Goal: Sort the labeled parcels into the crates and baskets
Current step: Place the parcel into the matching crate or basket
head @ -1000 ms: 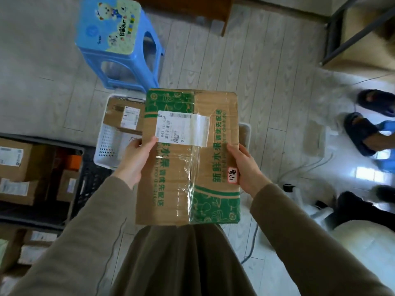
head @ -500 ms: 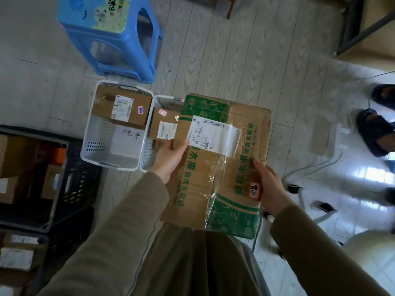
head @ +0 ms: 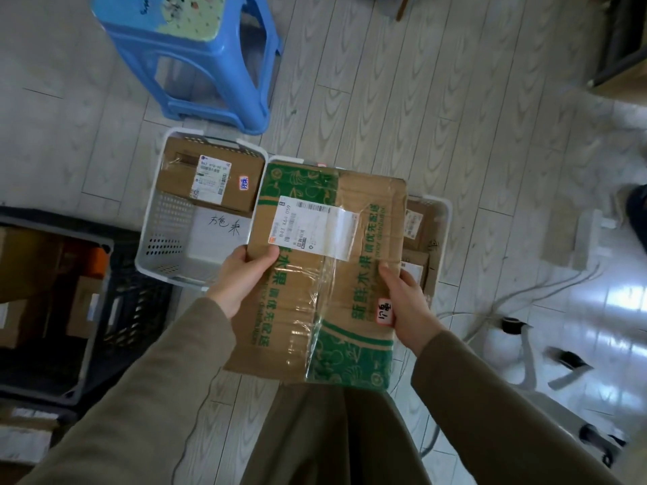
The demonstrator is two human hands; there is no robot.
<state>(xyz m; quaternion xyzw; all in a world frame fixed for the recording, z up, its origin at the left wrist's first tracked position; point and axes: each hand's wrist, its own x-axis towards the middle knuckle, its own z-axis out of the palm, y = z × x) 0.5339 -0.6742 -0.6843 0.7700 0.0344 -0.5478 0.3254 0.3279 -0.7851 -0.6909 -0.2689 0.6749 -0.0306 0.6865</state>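
I hold a flat brown cardboard parcel [head: 325, 274] with green print, a white shipping label and a small red-edged sticker. My left hand [head: 241, 278] grips its left edge and my right hand [head: 408, 306] grips its right edge. The parcel hangs over a white basket [head: 446, 218] that holds smaller boxes, mostly hidden beneath it. To the left stands another white basket [head: 150, 239] with one labeled box [head: 213, 178] and a handwritten paper slip inside.
A black crate [head: 105, 309] with several boxes sits at the left. A blue plastic stool [head: 196, 57] stands behind the baskets. Cables and a chair base [head: 525, 341] lie on the floor at the right.
The view has shifted, so the baskets now sit more central. The parcel has moved to the right and now covers the right basket, whose small box is hidden; both hands keep their hold.
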